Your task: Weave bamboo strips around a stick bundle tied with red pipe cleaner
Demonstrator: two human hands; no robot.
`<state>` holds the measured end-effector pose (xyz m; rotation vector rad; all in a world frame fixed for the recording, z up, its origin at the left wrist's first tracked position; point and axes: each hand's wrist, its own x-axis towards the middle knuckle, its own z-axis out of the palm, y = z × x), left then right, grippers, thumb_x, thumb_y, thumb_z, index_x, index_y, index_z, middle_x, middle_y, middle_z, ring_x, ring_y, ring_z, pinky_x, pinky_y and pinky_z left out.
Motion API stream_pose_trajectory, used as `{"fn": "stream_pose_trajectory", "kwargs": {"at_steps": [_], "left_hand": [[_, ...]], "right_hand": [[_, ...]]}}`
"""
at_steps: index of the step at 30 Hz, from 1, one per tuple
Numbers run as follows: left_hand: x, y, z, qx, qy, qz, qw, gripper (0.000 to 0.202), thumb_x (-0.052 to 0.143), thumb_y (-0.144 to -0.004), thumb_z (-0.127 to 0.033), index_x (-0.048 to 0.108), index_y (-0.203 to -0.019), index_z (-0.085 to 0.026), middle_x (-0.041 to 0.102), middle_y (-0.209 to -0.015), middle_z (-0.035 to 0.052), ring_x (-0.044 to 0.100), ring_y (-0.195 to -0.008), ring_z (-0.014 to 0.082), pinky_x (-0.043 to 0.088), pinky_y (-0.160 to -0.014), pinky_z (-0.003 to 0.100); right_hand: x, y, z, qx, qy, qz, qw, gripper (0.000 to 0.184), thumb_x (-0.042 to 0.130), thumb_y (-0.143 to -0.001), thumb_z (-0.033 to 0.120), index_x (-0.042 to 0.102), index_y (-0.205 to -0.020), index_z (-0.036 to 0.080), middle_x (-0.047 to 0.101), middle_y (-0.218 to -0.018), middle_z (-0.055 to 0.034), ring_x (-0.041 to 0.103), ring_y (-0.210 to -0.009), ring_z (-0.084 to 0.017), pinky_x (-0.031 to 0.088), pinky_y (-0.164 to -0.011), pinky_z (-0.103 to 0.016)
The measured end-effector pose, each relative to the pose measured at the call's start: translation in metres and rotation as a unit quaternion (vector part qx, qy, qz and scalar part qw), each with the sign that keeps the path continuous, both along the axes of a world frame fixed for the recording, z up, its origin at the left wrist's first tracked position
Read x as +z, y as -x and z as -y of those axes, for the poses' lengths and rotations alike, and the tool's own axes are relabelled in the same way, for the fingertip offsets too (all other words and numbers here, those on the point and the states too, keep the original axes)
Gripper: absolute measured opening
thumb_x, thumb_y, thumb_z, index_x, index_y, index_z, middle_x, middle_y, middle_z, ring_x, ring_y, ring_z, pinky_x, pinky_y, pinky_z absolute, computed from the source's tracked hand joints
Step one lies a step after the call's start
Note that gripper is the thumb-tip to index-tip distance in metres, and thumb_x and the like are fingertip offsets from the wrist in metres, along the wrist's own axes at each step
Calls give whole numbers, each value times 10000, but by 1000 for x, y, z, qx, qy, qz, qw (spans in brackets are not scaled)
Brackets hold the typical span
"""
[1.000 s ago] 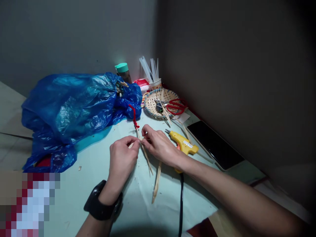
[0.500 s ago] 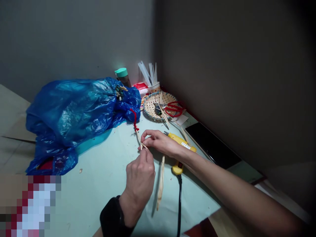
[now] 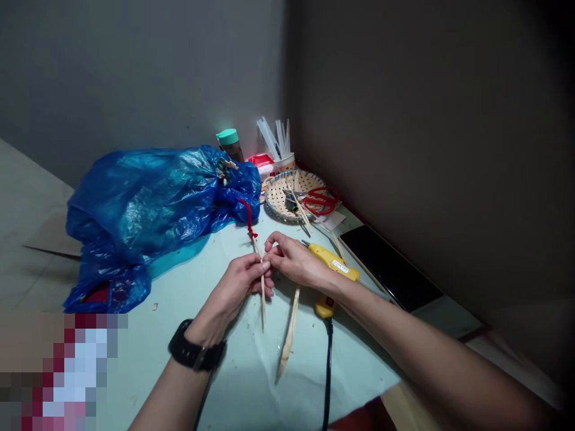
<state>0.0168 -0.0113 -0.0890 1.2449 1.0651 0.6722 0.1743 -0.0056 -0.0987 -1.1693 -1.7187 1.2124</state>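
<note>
A thin pale stick [image 3: 263, 299] slants down between my hands, with a red fuzzy pipe cleaner [image 3: 250, 220] twisted on at its upper end. My left hand [image 3: 242, 281] pinches the stick between thumb and fingers, and wears a black watch [image 3: 196, 347] at the wrist. Against the left thumb, the fingertips of my right hand [image 3: 294, 258] close at the stick's edge; exactly what lies between them is hidden. Beneath the right wrist, a longer pale strip [image 3: 288, 341] rests on the table. Just beyond the right hand lies a yellow glue gun [image 3: 330, 260] with a black cord.
A blue plastic bag [image 3: 153, 203] bulges at the left. Toward the back stand a teal-capped bottle [image 3: 229, 139] and a cup [image 3: 285, 161] of translucent sticks. Red-handled scissors [image 3: 321, 200] rest on a woven basket [image 3: 274, 209]. A dark-screened tablet [image 3: 386, 266] lies at right.
My left hand has turned and shifted left, so its thumb and the stick's lower end now show. My right hand stays beside the stick. The view has shifted slightly.
</note>
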Motion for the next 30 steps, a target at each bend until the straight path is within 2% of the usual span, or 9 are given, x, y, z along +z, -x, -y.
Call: {"fn": "stream_pose_trajectory", "kwargs": {"at_steps": [3, 6, 8, 13, 15, 18, 23, 27, 30], "left_hand": [[-9, 3, -4, -27, 49, 81, 995, 163, 650, -751, -261, 567, -802, -131, 522, -696, -3, 442, -496, 61, 349, -453, 187], [-12, 5, 0, -7, 55, 92, 994, 141, 611, -792, -247, 583, -796, -110, 547, -690, 16, 306, -443, 17, 199, -393, 153], [-12, 5, 2, 20, 52, 96, 994, 173, 583, -817, -265, 577, -765, -101, 563, -653, 29, 248, -430, 11, 145, -386, 155], [-12, 0, 1, 97, 62, 113, 987, 160, 641, -762, -252, 555, -790, -120, 544, -551, 5, 255, -406, 22, 141, -368, 157], [-13, -1, -1, 114, 62, 107, 986, 174, 661, -734, -239, 552, -807, -124, 540, -535, -3, 259, -399, 25, 145, -360, 156], [-14, -1, -3, 125, 60, 92, 986, 170, 662, -719, -233, 537, -778, -133, 539, -524, -3, 272, -400, 28, 144, -355, 151], [-15, 1, -1, 146, 60, 88, 983, 184, 676, -702, -239, 526, -766, -153, 413, -478, -69, 290, -396, 33, 169, -353, 145], [-15, 2, 0, 140, 60, 94, 984, 177, 675, -713, -242, 539, -785, -154, 394, -515, -75, 273, -397, 25, 155, -349, 143], [-15, 2, 0, 142, 59, 100, 983, 177, 677, -712, -230, 543, -801, -156, 405, -557, -68, 279, -403, 21, 144, -346, 146]], "right_hand": [[3, -2, 1, 2, -27, 53, 998, 52, 483, -850, 208, 438, -876, 199, 672, -676, 5, 633, -686, -136, 420, -621, -216], [5, -2, 2, 34, -21, 52, 998, 35, 454, -877, 213, 422, -880, 200, 679, -686, 2, 645, -647, -129, 438, -632, -222], [6, 0, 2, 55, -8, 37, 998, 39, 429, -896, 225, 397, -887, 204, 677, -686, 5, 640, -591, -122, 446, -618, -223], [4, 4, 2, 61, 23, 30, 997, 77, 426, -905, 256, 366, -881, 214, 671, -706, 3, 636, -585, -126, 434, -590, -219], [4, 5, 3, 52, 13, 42, 998, 56, 423, -900, 245, 381, -883, 213, 665, -704, 6, 624, -605, -127, 416, -592, -218], [5, 5, 3, 26, -27, 105, 994, 21, 412, -891, 220, 423, -904, 207, 658, -694, 7, 589, -663, -135, 380, -625, -227], [7, 6, 5, 9, -28, 191, 981, 94, 401, -867, 222, 422, -957, 204, 614, -744, -5, 525, -647, -140, 346, -604, -233], [6, 4, 5, 6, -75, 192, 979, 61, 432, -877, 249, 423, -912, 200, 571, -761, -8, 511, -667, -137, 347, -610, -231], [4, 3, 4, -5, -72, 152, 986, 36, 443, -882, 230, 425, -898, 203, 568, -745, 11, 527, -593, -115, 363, -589, -223]]}}
